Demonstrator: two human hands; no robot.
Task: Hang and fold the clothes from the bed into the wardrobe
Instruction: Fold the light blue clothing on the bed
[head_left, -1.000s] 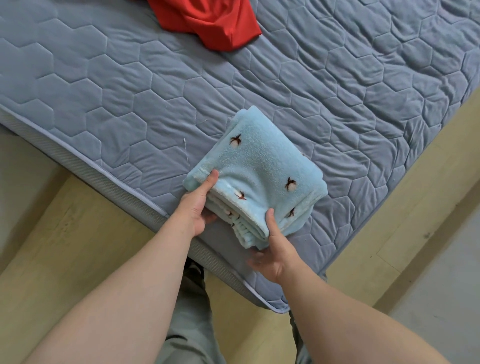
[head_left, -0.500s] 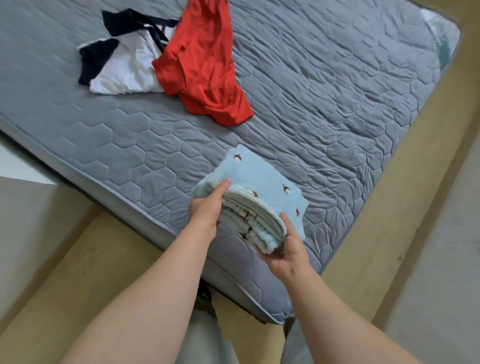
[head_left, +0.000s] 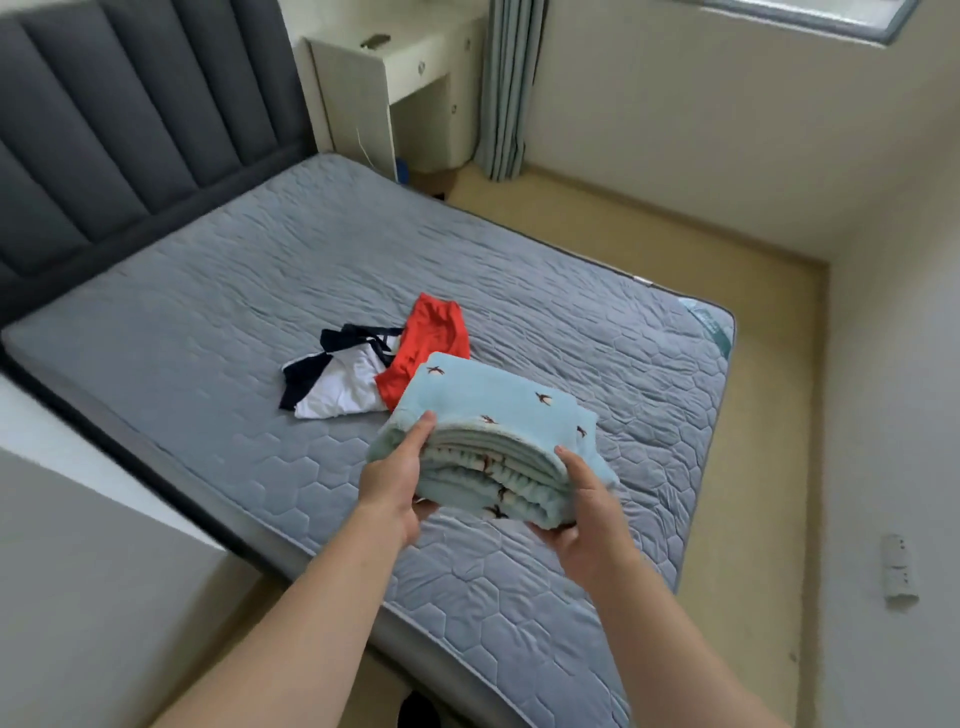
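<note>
A: Bedroom first: what lay on the grey quilted bed (head_left: 234, 291)?
B: Two loose garments mid-mattress, a red one (head_left: 436, 332) and a white-and-navy one (head_left: 343, 387), touching.
A: And the folded blue bundle (head_left: 498, 405)?
B: Held above the mattress near its edge, left hand (head_left: 389, 486) and right hand (head_left: 587, 525) each gripping a side, thumbs on top, fingers curled beneath.
A: So the step?
B: Folding looked done; next, I'd judge, carrying it level to the wardrobe, which was out of view.

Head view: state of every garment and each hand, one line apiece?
Blue bundle: folded, held between both hands.
Left hand: grips bundle's left end.
Right hand: grips bundle's right end.
Red garment: unfolded, lying on mattress.
White-and-navy garment: crumpled, touching red garment.
</note>
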